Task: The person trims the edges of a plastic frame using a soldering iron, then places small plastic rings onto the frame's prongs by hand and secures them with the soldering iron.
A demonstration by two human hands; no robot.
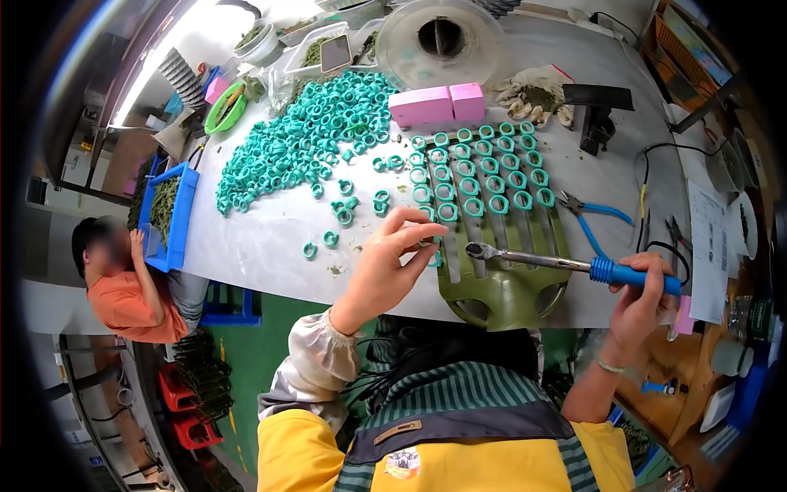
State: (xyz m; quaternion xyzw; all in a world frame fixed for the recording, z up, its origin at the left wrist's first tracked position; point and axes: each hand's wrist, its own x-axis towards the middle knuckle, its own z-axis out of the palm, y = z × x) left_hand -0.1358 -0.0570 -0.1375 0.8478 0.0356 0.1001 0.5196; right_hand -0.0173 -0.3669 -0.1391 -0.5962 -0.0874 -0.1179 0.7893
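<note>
My left hand (384,266) is at the left edge of an olive-green slotted rack (504,299), thumb and fingers closed around a teal plastic ring (435,259) that they partly cover. Rows of similar teal rings (470,186) sit on the rack's bars. In my right hand (638,307) is a tool like a soldering iron (566,261), gripped by its ribbed blue handle. Its metal shaft reaches left over the rack, and the spoon-like tip is close to my left fingertips.
Loose teal rings (303,131) are heaped at the table's back left. Pink blocks (438,104), a glove (533,92) and a black stand (597,115) are behind the rack. Blue-handled pliers (594,220) lie to its right. A person in orange (135,299) sits beside a blue tray (182,234).
</note>
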